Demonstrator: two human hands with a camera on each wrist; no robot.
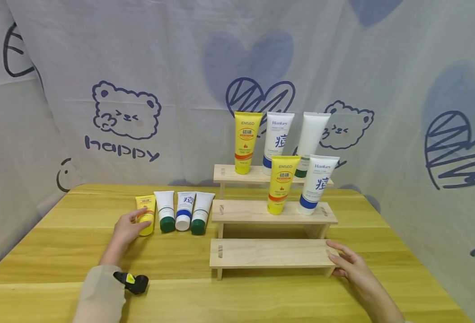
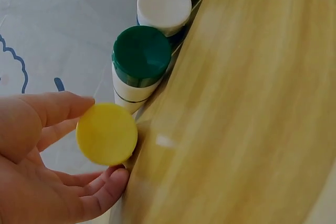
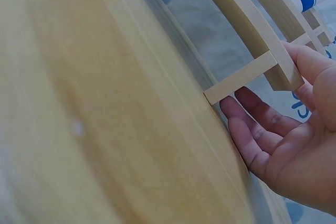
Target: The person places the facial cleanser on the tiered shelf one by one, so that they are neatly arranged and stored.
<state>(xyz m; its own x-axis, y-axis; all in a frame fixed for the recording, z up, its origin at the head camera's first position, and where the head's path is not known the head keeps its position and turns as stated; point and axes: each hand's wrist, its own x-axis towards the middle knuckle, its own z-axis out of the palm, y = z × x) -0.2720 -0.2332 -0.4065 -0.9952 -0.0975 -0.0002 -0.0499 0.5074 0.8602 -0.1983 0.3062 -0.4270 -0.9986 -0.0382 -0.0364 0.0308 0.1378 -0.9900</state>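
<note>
My left hand [image 1: 129, 229] holds a yellow tube [image 1: 148, 226] lying on the table, with thumb and fingers on its two sides. The tube's round yellow cap [image 2: 107, 134] faces the left wrist camera. Beside it lie two white tubes with green caps, the nearer one [image 1: 165, 211] and the farther one [image 1: 202, 211], with a white-capped tube [image 1: 184, 210] between them. My right hand [image 1: 352, 269] grips the right end of the lowest wooden stand [image 1: 270, 253], thumb on the top board and fingers by the leg [image 3: 241, 78].
Behind the lowest stand rise a middle stand [image 1: 245, 213] and a taller back stand [image 1: 226, 174]. A yellow tube [image 1: 283, 186] and a white one [image 1: 318, 184] stand on the middle; three tubes stand on the back one. A printed cloth [image 1: 189, 134] hangs behind the table [image 1: 173, 269].
</note>
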